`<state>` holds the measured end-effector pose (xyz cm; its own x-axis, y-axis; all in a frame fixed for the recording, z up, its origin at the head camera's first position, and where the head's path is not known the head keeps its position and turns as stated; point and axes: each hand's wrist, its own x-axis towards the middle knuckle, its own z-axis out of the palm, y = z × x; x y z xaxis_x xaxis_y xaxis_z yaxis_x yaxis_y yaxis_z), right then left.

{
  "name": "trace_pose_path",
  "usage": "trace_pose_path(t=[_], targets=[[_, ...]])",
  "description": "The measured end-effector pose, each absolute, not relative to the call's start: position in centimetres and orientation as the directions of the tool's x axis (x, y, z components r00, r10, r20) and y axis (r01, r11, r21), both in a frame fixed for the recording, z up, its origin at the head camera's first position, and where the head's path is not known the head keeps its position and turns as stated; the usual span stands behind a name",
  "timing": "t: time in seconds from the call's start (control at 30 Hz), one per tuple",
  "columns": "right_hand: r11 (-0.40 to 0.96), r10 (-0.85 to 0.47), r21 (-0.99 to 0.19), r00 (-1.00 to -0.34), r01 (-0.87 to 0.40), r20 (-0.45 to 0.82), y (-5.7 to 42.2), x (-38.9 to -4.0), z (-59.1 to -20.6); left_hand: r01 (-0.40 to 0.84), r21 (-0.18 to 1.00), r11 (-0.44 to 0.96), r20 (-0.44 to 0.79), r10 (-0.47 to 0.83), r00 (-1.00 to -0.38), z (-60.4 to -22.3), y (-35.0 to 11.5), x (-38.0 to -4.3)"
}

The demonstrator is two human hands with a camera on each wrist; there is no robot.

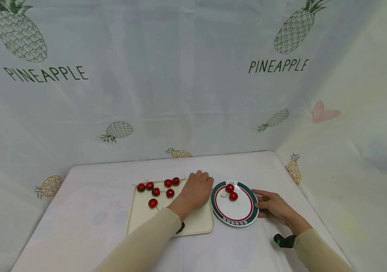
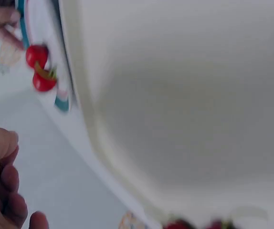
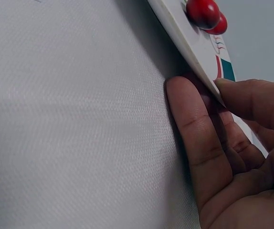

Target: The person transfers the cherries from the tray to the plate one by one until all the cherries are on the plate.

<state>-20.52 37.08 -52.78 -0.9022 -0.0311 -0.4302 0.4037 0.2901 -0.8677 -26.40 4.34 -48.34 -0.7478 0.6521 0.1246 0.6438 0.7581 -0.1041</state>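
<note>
The plate (image 1: 234, 210) bears two cherries (image 1: 233, 196) towards its far side. The right hand (image 1: 275, 207) pinches the plate's right rim, thumb above, fingers beneath. The left hand (image 1: 197, 189), left of the plate, has loosely curled fingers; nothing is seen in them. The tray (image 1: 139, 222), just left of the plate, carries seven more cherries (image 1: 153, 203). Risk: the one-sided pinch could tilt the plate and roll its fruit off. Pale cloth covers the table (image 1: 84, 200) around the plate; pineapple-printed sheeting (image 1: 180, 75) hangs behind.
</note>
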Motion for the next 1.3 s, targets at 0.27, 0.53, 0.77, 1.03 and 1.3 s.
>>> trace_pose_path(t=[0.27,0.53,0.77,1.03,1.3], targets=[[0.295,-0.024,-0.866,-0.902,0.405,-0.430,37.0,-20.5,-52.7,0.675,-0.059,0.736,0.180,0.673,-0.718,-46.6,-2.9,-26.4],[0.295,-0.021,-0.866,-0.903,0.404,-0.429,37.0,-20.5,-52.7,0.692,-0.065,0.719,0.199,0.689,-0.697,-46.7,-9.1,-25.0],[0.289,-0.028,-0.869,-0.904,0.401,-0.426,37.0,-20.5,-52.7,0.724,-0.087,0.685,0.121,0.728,-0.675,-46.9,-12.3,-22.9],[0.296,-0.019,-0.867,-0.905,0.401,-0.425,37.2,-20.6,-52.9,0.779,-0.111,0.618,0.006,0.784,-0.621,-47.9,-13.9,-21.8],[0.292,-0.024,-0.867,-0.903,0.404,-0.429,37.2,-20.6,-53.1,0.792,-0.120,0.598,-0.075,0.790,-0.608,-48.4,-14.4,-21.4]])
